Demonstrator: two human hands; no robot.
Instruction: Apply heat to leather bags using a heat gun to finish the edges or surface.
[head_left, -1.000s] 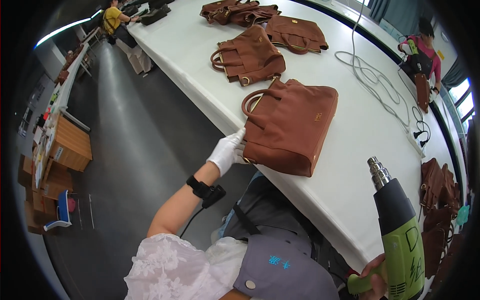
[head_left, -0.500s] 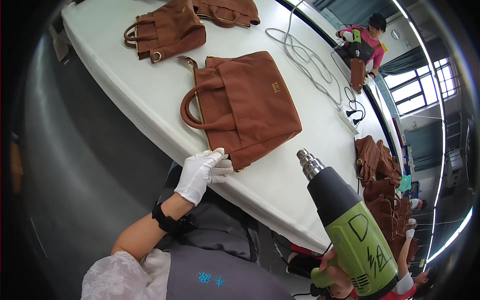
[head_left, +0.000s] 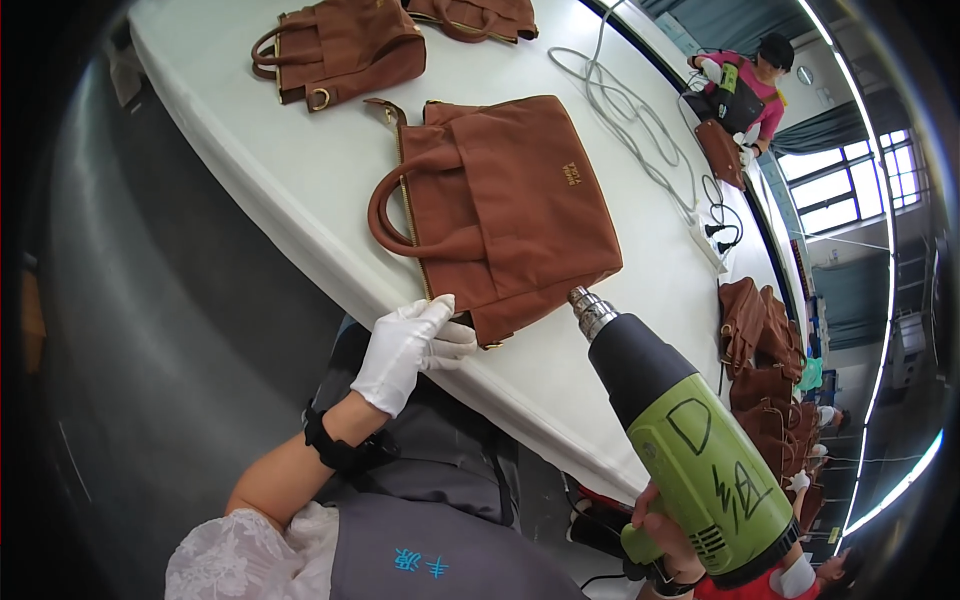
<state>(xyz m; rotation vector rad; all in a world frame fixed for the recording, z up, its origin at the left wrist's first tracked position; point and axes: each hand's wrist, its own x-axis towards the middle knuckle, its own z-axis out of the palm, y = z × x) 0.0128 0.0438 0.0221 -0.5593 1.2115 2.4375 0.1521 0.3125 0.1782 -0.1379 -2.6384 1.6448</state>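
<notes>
A brown handbag [head_left: 530, 210] lies on its side on the white table, its two handles toward me and its zip edge on the left. My left hand [head_left: 405, 350], in a white glove, pinches the bag's near corner by the zip end. Bare fingers of my right hand [head_left: 665, 535] wrap round the handle of a green and black heat gun [head_left: 690, 440]. The gun's metal nozzle [head_left: 592, 310] points at the bag's lower right corner, close to it; whether it touches I cannot tell.
More brown bags [head_left: 345, 55] lie at the far left, and a pile of them [head_left: 765, 370] stands at the right. A grey cable [head_left: 635, 120] coils behind the bag, toward a white power strip [head_left: 708, 245]. Across the table a person [head_left: 765, 90] works on another bag with a similar gun.
The heat gun in my right hand has moved left, bringing its nozzle nearer the bag's corner. My left hand keeps its grip. The whole view has shifted slightly.
</notes>
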